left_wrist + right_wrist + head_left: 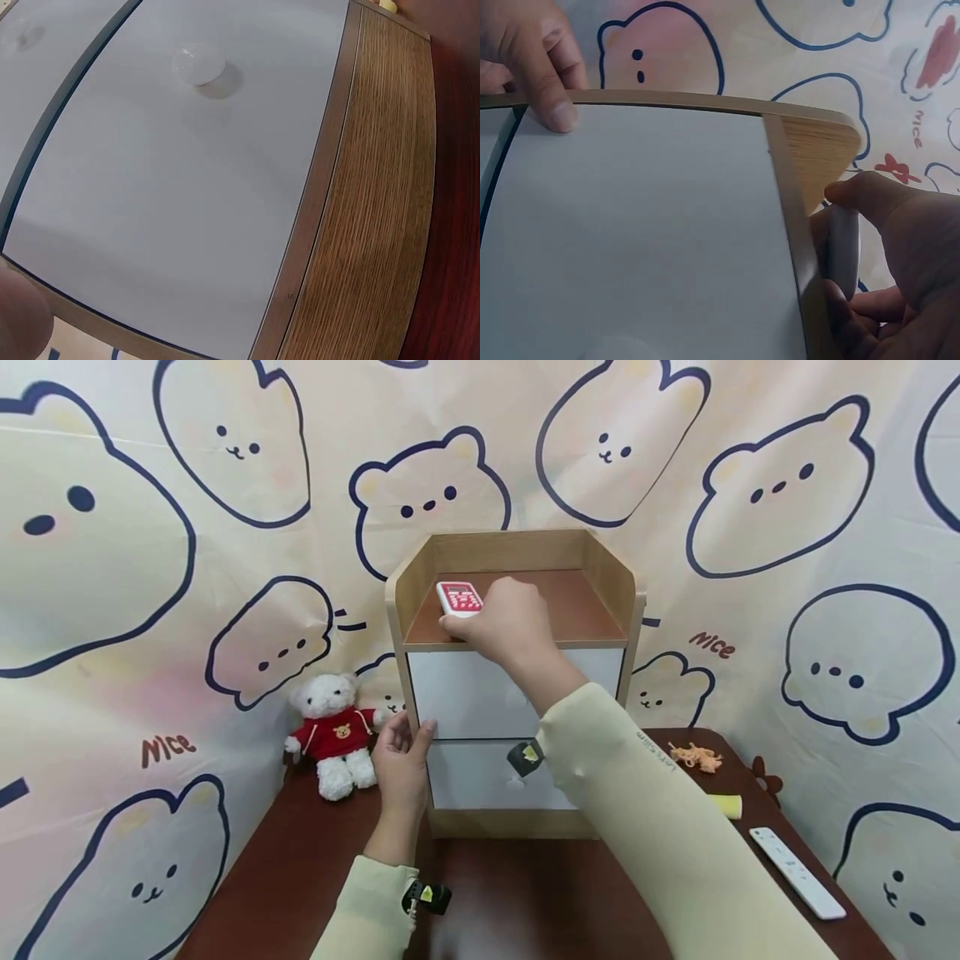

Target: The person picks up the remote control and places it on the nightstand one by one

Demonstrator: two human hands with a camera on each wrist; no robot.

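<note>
My right hand (516,620) holds a small red and white calculator (461,599) over the left part of the cabinet's top shelf (525,602). In the right wrist view the thumb and fingers of that hand (907,255) pinch the calculator (844,251) by its edges. My left hand (401,764) rests against the left side of the wooden cabinet (517,823), its thumb on the front edge near the seam between the two white drawers. Only a fingertip of the left hand (22,315) shows in the left wrist view.
A white teddy bear (341,731) in a red top sits left of the cabinet. On the right lie a peach-coloured stringy bundle (696,757), a yellow roll (726,806) and a white remote control (797,872). A round knob (199,64) sticks out from the drawer front.
</note>
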